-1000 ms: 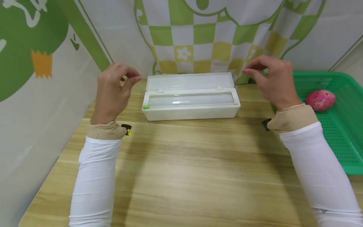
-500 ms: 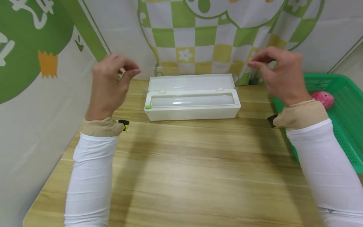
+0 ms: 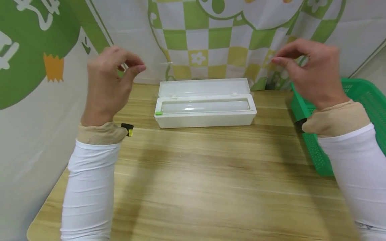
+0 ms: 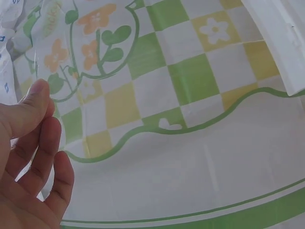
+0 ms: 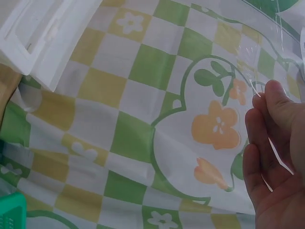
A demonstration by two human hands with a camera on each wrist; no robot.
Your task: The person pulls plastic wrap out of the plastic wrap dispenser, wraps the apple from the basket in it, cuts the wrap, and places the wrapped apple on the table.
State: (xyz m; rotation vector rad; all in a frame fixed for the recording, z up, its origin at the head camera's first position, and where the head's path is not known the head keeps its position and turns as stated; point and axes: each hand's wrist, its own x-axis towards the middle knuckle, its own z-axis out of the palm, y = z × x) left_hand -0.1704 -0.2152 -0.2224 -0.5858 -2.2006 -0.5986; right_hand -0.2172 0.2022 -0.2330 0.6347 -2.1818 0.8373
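Observation:
Between thumb and forefinger, my left hand (image 3: 111, 82) pinches clear cling film, left of and above a white cling film dispenser. My right hand (image 3: 319, 72) pinches the film's other side, right of the box. Glints show the sheet of cling film (image 5: 250, 55) beside the right fingertips in the right wrist view; it is nearly invisible in the head view. The dispenser (image 3: 208, 121) sits at the back of the table, its lid (image 3: 205, 87) raised. A pale roll (image 3: 205, 106) shows through its top window, and a green slider (image 3: 158, 113) sits at its left end.
A green plastic basket (image 3: 313, 152) stands at the right, partly behind my right forearm. The wood-grain table (image 3: 193, 177) lies in front of the dispenser. A green, yellow and white checked curtain (image 3: 217, 43) hangs close behind it.
Both hands have risen and spread apart, left hand leftward, right hand rightward. My right arm now covers the pink fruit seen earlier in the basket. The dispenser stays put.

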